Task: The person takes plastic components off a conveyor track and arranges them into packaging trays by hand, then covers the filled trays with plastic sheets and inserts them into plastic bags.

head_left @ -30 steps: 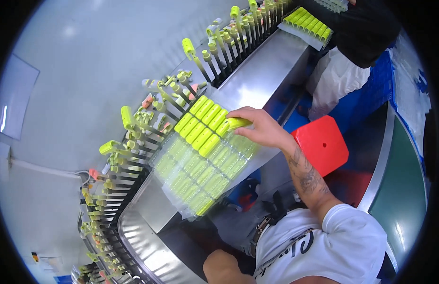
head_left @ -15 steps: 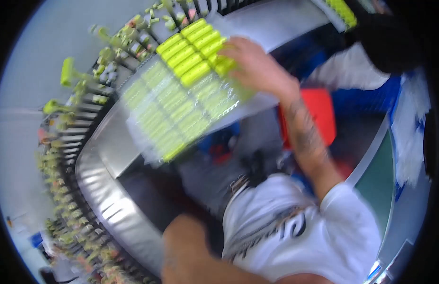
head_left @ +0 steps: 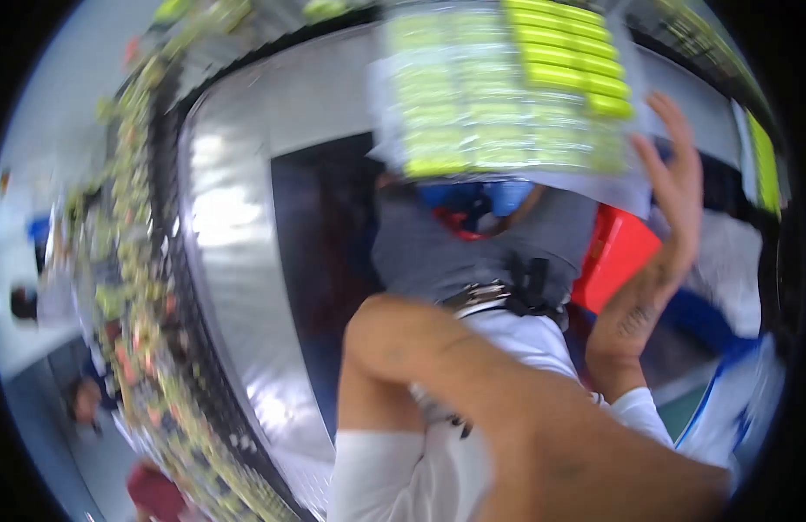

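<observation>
A translucent plastic tray (head_left: 387, 109) rests at the top of the view. Bare, bright yellow-green oblong pieces (head_left: 566, 56) fill its far right part in rows. Elsewhere, paler green shows through the clear plastic. My right hand (head_left: 679, 174) is beside the tray's right edge, fingers spread and nothing in it. Blur hides whether a fingertip touches the tray. My left arm (head_left: 472, 365) is bent, its elbow in the middle of the view and its forearm running toward the lower right. The left hand itself is out of the picture.
A shiny metal ledge (head_left: 233, 235) curves along the left. Beyond it runs a dark slatted conveyor (head_left: 173, 287) crowded with small green and pinkish parts. A red plastic object (head_left: 619, 252) stands to my right. Other people, including one in dark red (head_left: 155, 491), are at far left.
My right hand has come off the yellow-green pieces to the tray's right side, its fingers now spread. The view has turned, so the tray appears farther right and higher. My left elbow has risen.
</observation>
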A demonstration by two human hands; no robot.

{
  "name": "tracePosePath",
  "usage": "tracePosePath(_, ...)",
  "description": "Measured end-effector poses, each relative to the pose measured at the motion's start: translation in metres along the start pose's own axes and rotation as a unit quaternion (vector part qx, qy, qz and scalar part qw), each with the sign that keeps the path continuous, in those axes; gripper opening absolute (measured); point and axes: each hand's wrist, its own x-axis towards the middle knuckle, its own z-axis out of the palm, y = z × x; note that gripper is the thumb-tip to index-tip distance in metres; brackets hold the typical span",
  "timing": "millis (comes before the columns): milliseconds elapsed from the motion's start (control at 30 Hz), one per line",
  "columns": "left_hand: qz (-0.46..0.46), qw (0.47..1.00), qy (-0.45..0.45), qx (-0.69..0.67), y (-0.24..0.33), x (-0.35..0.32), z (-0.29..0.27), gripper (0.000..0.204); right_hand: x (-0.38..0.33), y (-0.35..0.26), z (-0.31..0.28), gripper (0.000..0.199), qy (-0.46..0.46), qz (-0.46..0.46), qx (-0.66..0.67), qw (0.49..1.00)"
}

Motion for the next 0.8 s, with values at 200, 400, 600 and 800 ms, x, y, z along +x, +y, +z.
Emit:
tracePosePath(200,0.032,0.999,-0.026,-0.024,-0.002,0.025,-0.001,0.025,-0.008,-0.023,-0.034,0.046,0.041,0.040,-0.013,0.998)
tracePosePath(400,0.031,0.995,-0.092,-0.025,-0.003,0.004,-0.014,0.023,-0.017,-0.050,-0.049,0.048,0.021,0.071,0.019,0.997)
tracePosePath(600,0.042,0.982,-0.183,-0.005,0.005,-0.009,-0.002,0.022,-0.017,-0.052,-0.056,0.047,0.059,0.084,0.058,0.993)
tracePosePath(800,0.114,0.967,-0.226,0.010,-0.025,0.104,0.010,0.020,-0.022,-0.026,-0.039,0.048,0.004,0.075,0.053,0.996)
